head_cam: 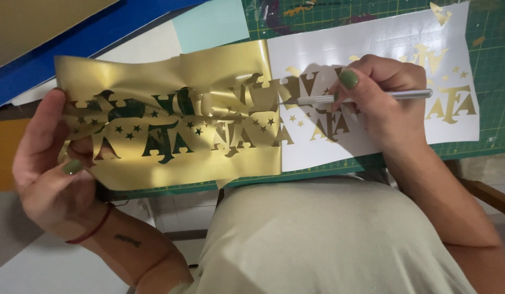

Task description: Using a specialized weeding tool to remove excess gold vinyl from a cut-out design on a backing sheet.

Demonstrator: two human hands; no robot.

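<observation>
My left hand (48, 166) grips the left end of a gold vinyl sheet (171, 117), peeled up from a white backing sheet (372, 38). Letter and star shapes are cut out of the gold sheet. Gold letters and stars (451, 103) stay stuck on the white backing. My right hand (377, 95) holds a thin silver weeding tool (410, 94) like a pen. Its tip touches the gold where it lifts off the backing, near the middle. The nails on both hands are painted green.
A green cutting mat (494, 65) lies under the backing sheet. Blue card (73, 38), a tan board (35, 19) and a pale blue sheet (211, 24) lie at the far left. My pale shirt (328, 239) fills the bottom, a wooden chair arm (489, 193) at right.
</observation>
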